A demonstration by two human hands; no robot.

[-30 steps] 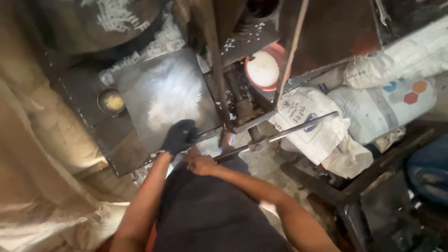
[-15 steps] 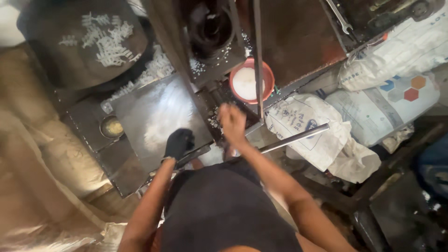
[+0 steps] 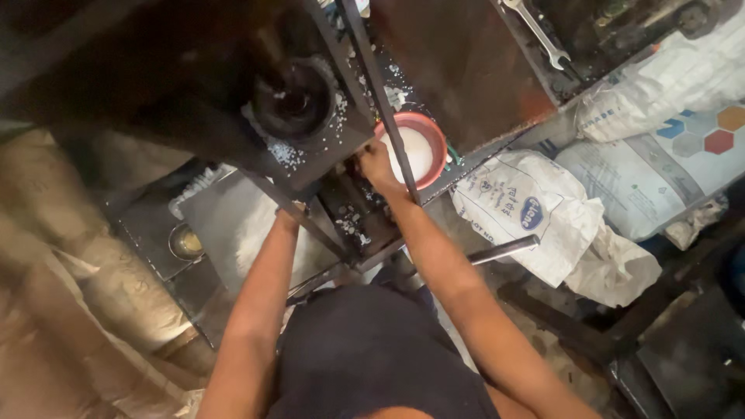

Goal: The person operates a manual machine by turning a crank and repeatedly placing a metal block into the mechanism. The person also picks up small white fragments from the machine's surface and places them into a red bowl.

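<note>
- Beside the red bowl (image 3: 414, 147), at its left rim: right hand (image 3: 375, 161), fingers bent and drawn together; whether they pinch anything I cannot tell.
- Bowl holds a white powder; it sits on the dark metal machine frame (image 3: 349, 209), just under a thin slanting steel rod (image 3: 380, 101) that crosses over the right wrist.
- Left hand hidden behind a diagonal frame bar; only the left forearm (image 3: 260, 295) shows, reaching up to that bar. Its grip cannot be told.
- White granules (image 3: 291, 155) are scattered on the ledge around a black round funnel opening (image 3: 295, 101), above and left of the right hand.
- Left of the forearm: a flat grey metal plate (image 3: 233, 225) dusted white, and a small round tin (image 3: 186, 242) with yellowish contents beside it.
- Right of the machine: white printed sacks (image 3: 543, 217) heaped on the floor, well apart from both hands.
- Top right: a spanner (image 3: 539, 35) lies on a rusty brown sheet.
</note>
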